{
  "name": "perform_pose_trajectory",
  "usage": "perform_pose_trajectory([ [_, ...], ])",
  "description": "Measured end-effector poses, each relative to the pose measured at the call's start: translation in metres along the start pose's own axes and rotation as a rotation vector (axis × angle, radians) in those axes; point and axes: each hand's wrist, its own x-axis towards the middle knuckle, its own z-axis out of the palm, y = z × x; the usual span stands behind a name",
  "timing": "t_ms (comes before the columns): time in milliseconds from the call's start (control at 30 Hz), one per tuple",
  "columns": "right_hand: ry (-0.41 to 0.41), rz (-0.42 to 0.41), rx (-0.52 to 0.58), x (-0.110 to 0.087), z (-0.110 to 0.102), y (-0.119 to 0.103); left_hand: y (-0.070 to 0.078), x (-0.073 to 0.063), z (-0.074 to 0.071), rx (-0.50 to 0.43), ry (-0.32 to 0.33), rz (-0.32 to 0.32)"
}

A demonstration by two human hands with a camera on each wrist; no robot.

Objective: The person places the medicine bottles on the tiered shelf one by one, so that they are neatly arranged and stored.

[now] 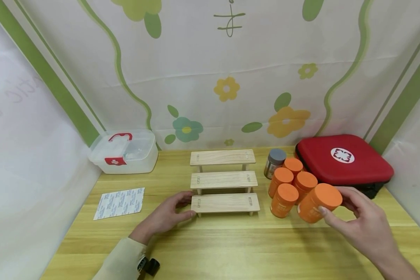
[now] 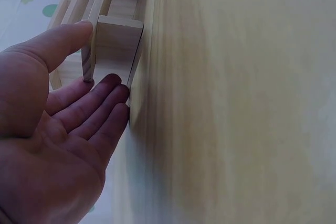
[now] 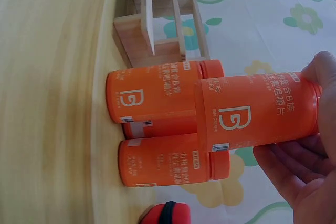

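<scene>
My right hand (image 1: 365, 221) holds an orange pill bottle (image 3: 252, 111) near its cap, thumb on one side and fingers on the other. The bottle tilts slightly, raised in front of several more orange bottles (image 1: 284, 199) that stand grouped on the table. At the left end of a pale wooden three-step rack (image 1: 225, 203), my left hand (image 1: 168, 214) holds the lowest step's edge. In the left wrist view, its thumb (image 2: 73, 38) lies against one side of the board and the index fingertip lies at the other, with the remaining fingers beside the rack's end.
A brown bottle with a grey cap (image 1: 277, 156) stands behind the orange ones. At the back right lies a red first-aid case (image 1: 364, 165). A clear box with red clasps (image 1: 140, 155) stands back left, with a printed blister sheet (image 1: 119, 203) in front of it.
</scene>
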Motion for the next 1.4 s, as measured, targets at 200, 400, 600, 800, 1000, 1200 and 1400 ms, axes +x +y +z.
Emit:
perform_pose_trajectory([
  [200, 0.004, -0.032, 0.023, 0.009, -0.003, -0.007, 0.000, 0.000, 0.000, 0.003, 0.004, -0.005],
  [400, 0.018, -0.039, 0.052, 0.015, -0.003, -0.012, 0.000, 0.000, 0.000, -0.001, 0.002, -0.006],
  [600, 0.020, -0.048, 0.019, 0.024, -0.001, -0.018, -0.001, -0.001, 0.000, -0.008, 0.002, -0.010],
  [800, 0.021, -0.122, 0.038, 0.035, 0.001, -0.022, -0.002, 0.000, 0.001, -0.011, 0.004, -0.011],
  [1000, -0.006, -0.144, 0.115, 0.047, 0.007, -0.028, -0.003, 0.001, 0.000, -0.017, 0.004, 0.000],
  [1200, -0.044, -0.139, 0.148, 0.058, 0.014, -0.032, -0.002, 0.002, -0.001, -0.013, 0.005, -0.005],
  [1400, -0.033, -0.167, 0.135, 0.068, 0.024, -0.029, -0.002, 0.001, 0.000, -0.011, 0.002, -0.002],
])
